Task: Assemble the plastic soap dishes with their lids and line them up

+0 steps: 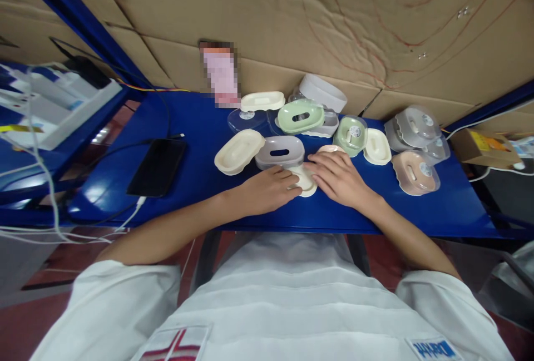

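Near the front of the blue table, a small cream soap dish tray (pixel 307 183) lies between my two hands. My left hand (pixel 271 189) has its fingers curled over the tray's left side. From the right, my right hand (pixel 339 177) rests its bent fingers on the tray's upper right edge; its thumb is hidden. Just behind that hand a pink dish piece (pixel 332 149) is partly covered. A grey-lilac soap dish with a slot (pixel 287 148) sits directly behind the tray, and a larger cream tray (pixel 238 152) leans beside it on the left.
Toward the back are a green slotted dish (pixel 299 115), clear lids and a white oval piece (pixel 323 92). Lidded green (pixel 351 136), pink (pixel 415 173) and grey (pixel 417 125) soap boxes stand to the right. A black phone (pixel 156 167) with cables lies left; cardboard (pixel 258 21) walls the back.
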Action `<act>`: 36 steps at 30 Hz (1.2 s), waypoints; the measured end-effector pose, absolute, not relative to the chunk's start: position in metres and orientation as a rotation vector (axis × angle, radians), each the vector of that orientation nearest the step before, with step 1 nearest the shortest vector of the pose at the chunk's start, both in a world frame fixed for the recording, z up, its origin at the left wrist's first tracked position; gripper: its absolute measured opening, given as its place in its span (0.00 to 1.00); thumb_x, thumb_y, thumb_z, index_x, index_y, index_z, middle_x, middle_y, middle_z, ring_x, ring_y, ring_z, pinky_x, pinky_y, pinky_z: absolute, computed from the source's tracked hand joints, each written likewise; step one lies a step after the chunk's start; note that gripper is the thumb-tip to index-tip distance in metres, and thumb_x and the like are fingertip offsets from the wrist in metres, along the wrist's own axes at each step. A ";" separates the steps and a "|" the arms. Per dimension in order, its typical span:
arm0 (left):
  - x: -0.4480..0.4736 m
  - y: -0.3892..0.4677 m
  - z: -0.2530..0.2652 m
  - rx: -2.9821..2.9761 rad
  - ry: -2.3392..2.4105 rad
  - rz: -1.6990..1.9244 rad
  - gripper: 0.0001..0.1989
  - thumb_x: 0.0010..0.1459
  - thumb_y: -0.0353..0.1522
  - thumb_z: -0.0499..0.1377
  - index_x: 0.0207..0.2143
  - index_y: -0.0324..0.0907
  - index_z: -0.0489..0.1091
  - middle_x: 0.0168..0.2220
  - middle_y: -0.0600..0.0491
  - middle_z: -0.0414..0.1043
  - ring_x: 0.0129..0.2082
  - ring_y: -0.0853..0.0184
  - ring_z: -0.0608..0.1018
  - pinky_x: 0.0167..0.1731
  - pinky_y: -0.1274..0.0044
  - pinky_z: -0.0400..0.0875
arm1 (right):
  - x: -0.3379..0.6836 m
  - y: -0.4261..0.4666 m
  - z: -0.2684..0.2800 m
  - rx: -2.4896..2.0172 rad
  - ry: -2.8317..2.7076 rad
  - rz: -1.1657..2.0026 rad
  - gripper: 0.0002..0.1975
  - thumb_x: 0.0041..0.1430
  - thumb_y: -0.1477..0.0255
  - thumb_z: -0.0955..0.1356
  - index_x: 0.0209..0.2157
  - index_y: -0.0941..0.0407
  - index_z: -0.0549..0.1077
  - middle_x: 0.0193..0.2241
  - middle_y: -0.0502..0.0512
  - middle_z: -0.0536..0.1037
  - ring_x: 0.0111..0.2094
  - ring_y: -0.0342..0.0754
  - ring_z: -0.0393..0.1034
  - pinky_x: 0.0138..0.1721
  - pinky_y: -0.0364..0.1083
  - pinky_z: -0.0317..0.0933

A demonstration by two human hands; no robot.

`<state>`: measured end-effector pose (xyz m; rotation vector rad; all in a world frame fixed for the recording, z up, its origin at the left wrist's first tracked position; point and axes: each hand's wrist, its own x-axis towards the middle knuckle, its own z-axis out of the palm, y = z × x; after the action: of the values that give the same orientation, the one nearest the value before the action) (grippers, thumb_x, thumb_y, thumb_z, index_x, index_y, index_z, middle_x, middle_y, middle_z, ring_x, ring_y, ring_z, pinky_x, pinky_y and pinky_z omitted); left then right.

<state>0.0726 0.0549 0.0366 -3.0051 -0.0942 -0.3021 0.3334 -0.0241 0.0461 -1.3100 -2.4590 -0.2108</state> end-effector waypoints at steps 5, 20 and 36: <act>0.064 0.075 0.049 -2.972 -0.324 -0.433 0.11 0.73 0.36 0.59 0.50 0.42 0.77 0.47 0.45 0.80 0.47 0.56 0.81 0.48 0.65 0.71 | 0.312 -0.030 0.033 -1.213 -2.603 -0.214 0.21 0.75 0.61 0.68 0.61 0.59 0.76 0.60 0.67 0.80 0.62 0.61 0.72 0.65 0.62 0.57; 0.055 0.100 0.052 -2.885 -0.973 -0.468 0.21 0.72 0.44 0.60 0.60 0.42 0.74 0.65 0.37 0.69 0.62 0.44 0.75 0.56 0.57 0.73 | 0.314 -0.030 0.019 -1.174 -2.586 -0.112 0.16 0.77 0.71 0.65 0.61 0.56 0.76 0.63 0.65 0.78 0.63 0.59 0.73 0.64 0.62 0.58; 0.043 0.086 0.076 -2.946 -1.128 -0.519 0.17 0.69 0.29 0.55 0.60 0.43 0.68 0.52 0.46 0.80 0.51 0.55 0.83 0.48 0.68 0.78 | 0.329 -0.021 0.024 -1.088 -2.559 -0.033 0.23 0.75 0.55 0.67 0.58 0.57 0.78 0.56 0.64 0.82 0.58 0.57 0.75 0.63 0.58 0.59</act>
<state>0.0434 0.0860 0.0757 -2.9465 -1.1279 -0.5186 0.3285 -0.0210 0.0239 -1.0878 -2.5592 -0.0330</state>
